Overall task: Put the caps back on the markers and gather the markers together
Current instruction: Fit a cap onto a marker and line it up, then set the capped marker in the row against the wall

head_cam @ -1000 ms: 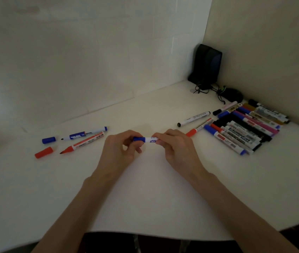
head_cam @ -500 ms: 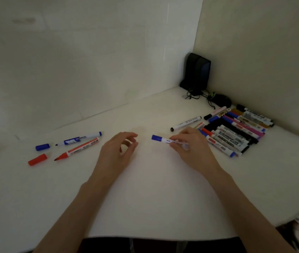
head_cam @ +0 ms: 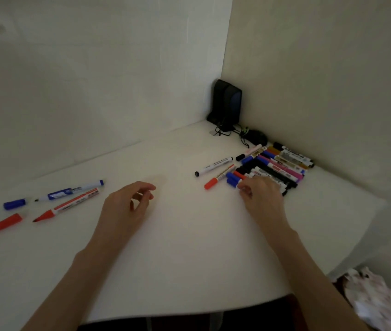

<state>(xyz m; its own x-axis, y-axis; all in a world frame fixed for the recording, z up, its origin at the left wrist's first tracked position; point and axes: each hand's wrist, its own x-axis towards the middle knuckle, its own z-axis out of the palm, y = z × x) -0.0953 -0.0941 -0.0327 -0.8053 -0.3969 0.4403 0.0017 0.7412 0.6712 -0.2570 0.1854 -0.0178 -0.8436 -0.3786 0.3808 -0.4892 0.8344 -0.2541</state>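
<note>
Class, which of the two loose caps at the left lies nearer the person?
The red cap; the blue cap lies farther back.

Black upright box-shaped device [head_cam: 227, 103] in the wall corner on the white tabletop [head_cam: 189, 259], tangled black cables [head_cam: 223, 131] at its base. Dark rounded object [head_cam: 257, 137] just beside the cables. Crumpled whitish material [head_cam: 376, 299] below the table edge, lower right.

One head-worn wide-angle camera looks forward and down across the white table [head_cam: 189, 271] toward the black speaker [head_cam: 227, 103]; the left hand [head_cam: 122, 209] and right hand [head_cam: 261, 197] lie close, this side of the speaker.
</note>
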